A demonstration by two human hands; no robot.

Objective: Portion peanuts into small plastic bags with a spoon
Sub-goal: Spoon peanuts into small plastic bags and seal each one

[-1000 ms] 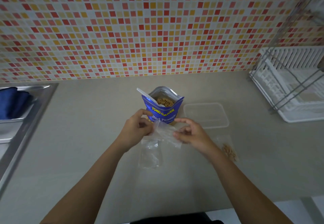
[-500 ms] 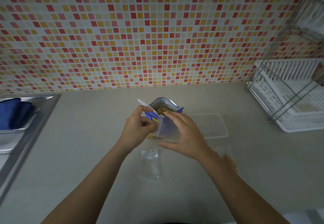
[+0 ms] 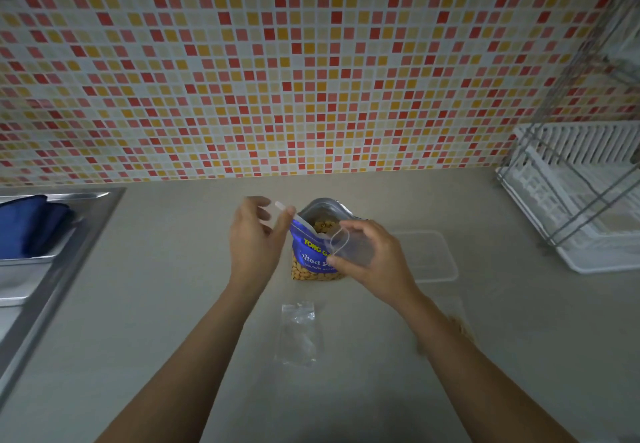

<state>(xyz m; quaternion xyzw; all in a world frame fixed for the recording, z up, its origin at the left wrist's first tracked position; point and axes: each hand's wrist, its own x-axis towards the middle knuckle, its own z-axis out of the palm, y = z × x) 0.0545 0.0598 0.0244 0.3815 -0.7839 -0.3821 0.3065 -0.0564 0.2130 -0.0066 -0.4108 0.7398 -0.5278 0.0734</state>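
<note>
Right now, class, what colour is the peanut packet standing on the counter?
Blue, with yellow and white lettering, and a silver lining inside: the peanut packet, in the head view.

Left hand (image 3: pixel 256 238) off the small bag (image 3: pixel 350 249) — now by the spoon (image 3: pixel 284 207), right hand (image 3: pixel 379 264) holding it alone

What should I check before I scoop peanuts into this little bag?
1. Peanut pouch upright, top open: ok.
2. Spoon standing in the pouch, handle sticking out: ok.
3. Left hand gripping the spoon: not ok, fingers straight beside the handle.
4. Small clear bag held by right hand, mouth open: ok.
5. Bag mouth close beside the pouch opening: ok.
6. Spare empty bag lying flat on the counter: ok.
</note>
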